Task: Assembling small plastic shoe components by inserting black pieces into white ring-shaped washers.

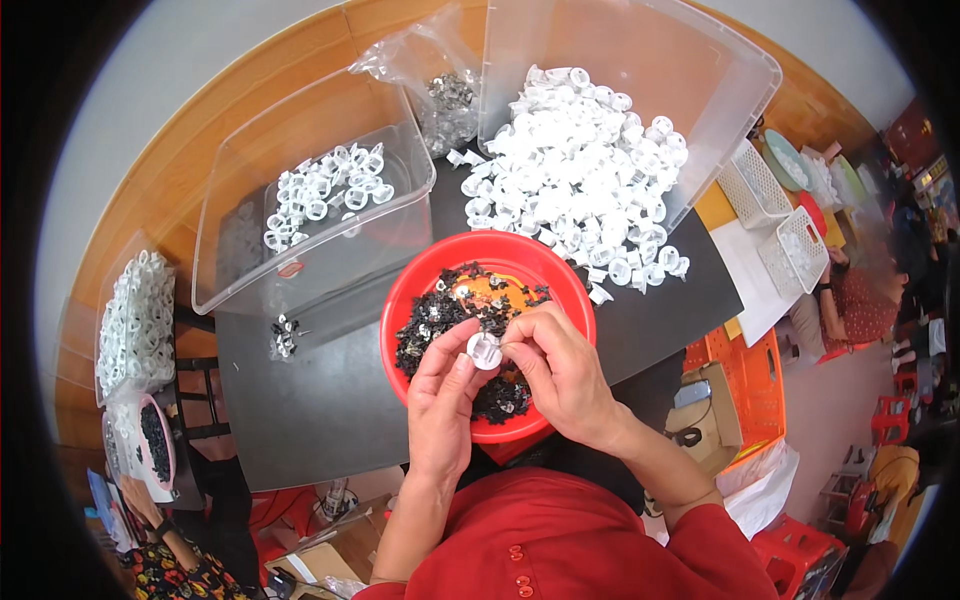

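My left hand [444, 398] grips a small white round plastic part [485, 351] between thumb and fingers, with its hollow side facing up. From the right, my right hand [560, 370] pinches at the same part's edge; whether a smaller piece is in those fingertips is hidden. Both hands are over a red basin [583, 300] filled with small black pieces [420, 335], some with shiny bits among them. Beyond the basin, a big heap of similar white parts [580, 160] spills out of a tipped clear bin [715, 70].
A clear plastic box [415, 220] at the left holds more white parts. Behind it leans a bag of small metal pieces [450, 105]. A few loose bits [286, 335] lie on the dark table [330, 420]. Orange crate [752, 385] at right; other people work at both sides.
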Demonstrator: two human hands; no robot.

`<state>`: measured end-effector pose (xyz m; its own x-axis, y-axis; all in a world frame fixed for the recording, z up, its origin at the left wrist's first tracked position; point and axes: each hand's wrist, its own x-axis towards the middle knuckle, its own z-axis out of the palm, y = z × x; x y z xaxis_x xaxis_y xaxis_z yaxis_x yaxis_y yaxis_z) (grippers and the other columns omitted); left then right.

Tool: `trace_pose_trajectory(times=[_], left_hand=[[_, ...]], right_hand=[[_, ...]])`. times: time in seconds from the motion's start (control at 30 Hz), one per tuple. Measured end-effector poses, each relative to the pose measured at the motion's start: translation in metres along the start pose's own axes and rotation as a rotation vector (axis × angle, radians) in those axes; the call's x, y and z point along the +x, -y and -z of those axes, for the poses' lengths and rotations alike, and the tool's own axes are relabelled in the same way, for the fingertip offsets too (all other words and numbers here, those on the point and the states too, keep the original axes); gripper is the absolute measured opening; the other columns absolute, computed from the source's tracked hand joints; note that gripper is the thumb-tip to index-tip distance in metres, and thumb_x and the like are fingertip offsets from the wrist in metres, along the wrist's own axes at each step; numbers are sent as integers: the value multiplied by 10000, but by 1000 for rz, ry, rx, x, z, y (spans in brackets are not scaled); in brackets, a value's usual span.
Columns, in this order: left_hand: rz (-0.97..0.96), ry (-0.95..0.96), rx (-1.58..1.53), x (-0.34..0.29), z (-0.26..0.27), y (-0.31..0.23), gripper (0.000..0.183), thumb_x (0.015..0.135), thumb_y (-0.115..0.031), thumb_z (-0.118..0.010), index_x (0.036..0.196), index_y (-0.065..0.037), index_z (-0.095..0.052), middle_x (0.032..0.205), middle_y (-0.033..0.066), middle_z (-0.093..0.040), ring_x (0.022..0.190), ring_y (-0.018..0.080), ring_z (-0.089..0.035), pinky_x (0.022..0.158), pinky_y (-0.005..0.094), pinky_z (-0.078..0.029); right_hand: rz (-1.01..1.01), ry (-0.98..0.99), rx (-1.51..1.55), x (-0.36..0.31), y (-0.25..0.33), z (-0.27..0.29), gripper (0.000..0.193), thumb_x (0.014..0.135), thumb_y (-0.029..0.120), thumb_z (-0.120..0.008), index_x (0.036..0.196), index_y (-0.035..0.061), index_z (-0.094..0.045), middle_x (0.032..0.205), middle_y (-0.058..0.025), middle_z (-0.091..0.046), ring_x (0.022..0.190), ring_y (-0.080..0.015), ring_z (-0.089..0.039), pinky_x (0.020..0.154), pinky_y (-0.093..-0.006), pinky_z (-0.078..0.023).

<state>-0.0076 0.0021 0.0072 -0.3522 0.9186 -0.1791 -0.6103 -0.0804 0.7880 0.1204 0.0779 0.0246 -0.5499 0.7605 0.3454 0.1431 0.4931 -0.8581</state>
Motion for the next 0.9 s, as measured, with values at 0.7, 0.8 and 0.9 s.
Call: trace_pose_trajectory(times=[0.7,0.8,0.9], left_hand=[[-120,-73,281,4,-3,3,338,1047,-302,-311,897,-72,-508,622,-16,-460,502,39,-393,439,201,-309],[-144,-52,343,2,1,3,330,1049,-309,-303,923,-77,-501,638,-20,-461,505,34,-389,430,195,-302],[-134,-96,348,3,-2,2,319,1050,-317,-293,964,-82,-492,661,-24,-463,508,30,-387,426,190,-300]], right_hand=[[329,142,-105,4,-3,-3,107,834,24,-608,910,55,-540,856,-71,-523,760,-256,-546,673,-371,-419],[414,187,-284,4,1,0,128,817,38,-618,923,65,-552,848,-57,-529,749,-244,-548,695,-362,-412],[442,165,-342,1,2,-1,127,822,60,-629,937,62,-576,841,-48,-539,774,-241,-555,726,-356,-408]])
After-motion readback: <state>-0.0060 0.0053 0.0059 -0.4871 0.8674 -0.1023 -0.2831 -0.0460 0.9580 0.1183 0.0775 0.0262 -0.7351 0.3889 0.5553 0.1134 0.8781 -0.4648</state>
